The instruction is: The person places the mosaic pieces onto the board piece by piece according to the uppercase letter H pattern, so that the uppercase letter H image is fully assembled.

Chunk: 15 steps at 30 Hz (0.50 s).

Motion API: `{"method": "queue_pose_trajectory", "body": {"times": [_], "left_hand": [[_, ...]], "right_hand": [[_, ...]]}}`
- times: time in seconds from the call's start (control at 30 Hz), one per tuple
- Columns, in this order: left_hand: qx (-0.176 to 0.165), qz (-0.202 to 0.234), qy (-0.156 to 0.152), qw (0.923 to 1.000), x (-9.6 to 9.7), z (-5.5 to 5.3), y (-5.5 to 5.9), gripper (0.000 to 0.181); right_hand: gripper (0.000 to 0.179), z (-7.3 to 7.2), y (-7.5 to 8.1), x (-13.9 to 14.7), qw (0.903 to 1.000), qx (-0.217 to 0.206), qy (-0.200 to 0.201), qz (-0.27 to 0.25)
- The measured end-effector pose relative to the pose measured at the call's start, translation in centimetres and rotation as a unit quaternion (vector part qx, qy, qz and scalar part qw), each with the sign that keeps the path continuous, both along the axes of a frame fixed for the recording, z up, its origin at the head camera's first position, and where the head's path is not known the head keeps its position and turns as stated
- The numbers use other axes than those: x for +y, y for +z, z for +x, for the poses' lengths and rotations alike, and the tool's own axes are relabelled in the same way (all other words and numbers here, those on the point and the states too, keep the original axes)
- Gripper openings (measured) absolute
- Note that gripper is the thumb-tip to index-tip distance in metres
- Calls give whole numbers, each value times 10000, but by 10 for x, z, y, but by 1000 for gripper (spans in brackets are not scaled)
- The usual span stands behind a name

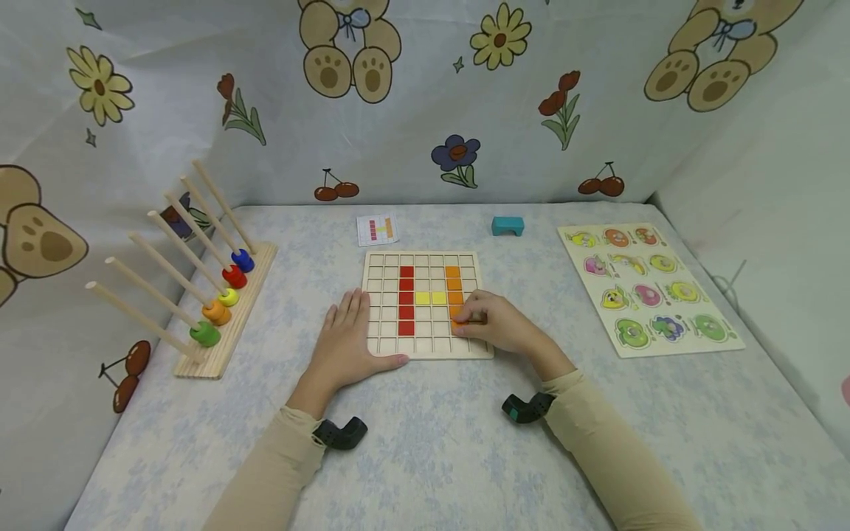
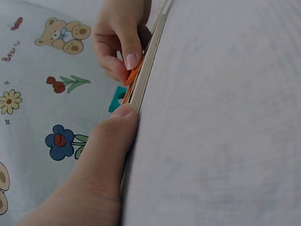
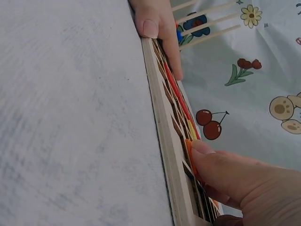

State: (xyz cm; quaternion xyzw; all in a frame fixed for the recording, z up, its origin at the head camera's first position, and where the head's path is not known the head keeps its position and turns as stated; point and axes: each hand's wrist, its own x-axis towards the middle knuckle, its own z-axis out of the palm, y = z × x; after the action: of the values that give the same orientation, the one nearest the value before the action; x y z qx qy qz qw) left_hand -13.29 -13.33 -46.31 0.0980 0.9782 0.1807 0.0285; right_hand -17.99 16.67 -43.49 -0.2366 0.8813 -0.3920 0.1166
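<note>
A wooden grid board (image 1: 423,346) lies flat in the middle of the table. A column of red square tiles (image 1: 406,301), two yellow tiles (image 1: 430,298) and a column of orange tiles (image 1: 453,278) sit in its cells. My left hand (image 1: 345,343) rests against the board's left side with straight fingers, its thumb on the front edge. At the near end of the orange column, my right hand (image 1: 501,321) pinches an orange tile (image 3: 189,150) between thumb and fingers. Part of that tile is hidden by the fingertips.
Left of the board stands a wooden peg rack (image 1: 249,313) with coloured rings. Behind it are a small pattern card (image 1: 376,230) and a teal block (image 1: 508,226). A fruit puzzle board (image 1: 647,291) lies to the right.
</note>
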Motion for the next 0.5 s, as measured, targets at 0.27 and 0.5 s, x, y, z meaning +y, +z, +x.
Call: {"method": "queue_pose_trajectory", "body": {"times": [0.27, 0.5], "left_hand": [[27, -5, 11, 10000, -1, 0, -1, 141], [-7, -44, 11, 10000, -1, 0, -2, 143]], "right_hand": [[8, 2, 0, 0, 9999, 100, -22, 79], [20, 7, 0, 1, 9981, 587, -154, 127]]}}
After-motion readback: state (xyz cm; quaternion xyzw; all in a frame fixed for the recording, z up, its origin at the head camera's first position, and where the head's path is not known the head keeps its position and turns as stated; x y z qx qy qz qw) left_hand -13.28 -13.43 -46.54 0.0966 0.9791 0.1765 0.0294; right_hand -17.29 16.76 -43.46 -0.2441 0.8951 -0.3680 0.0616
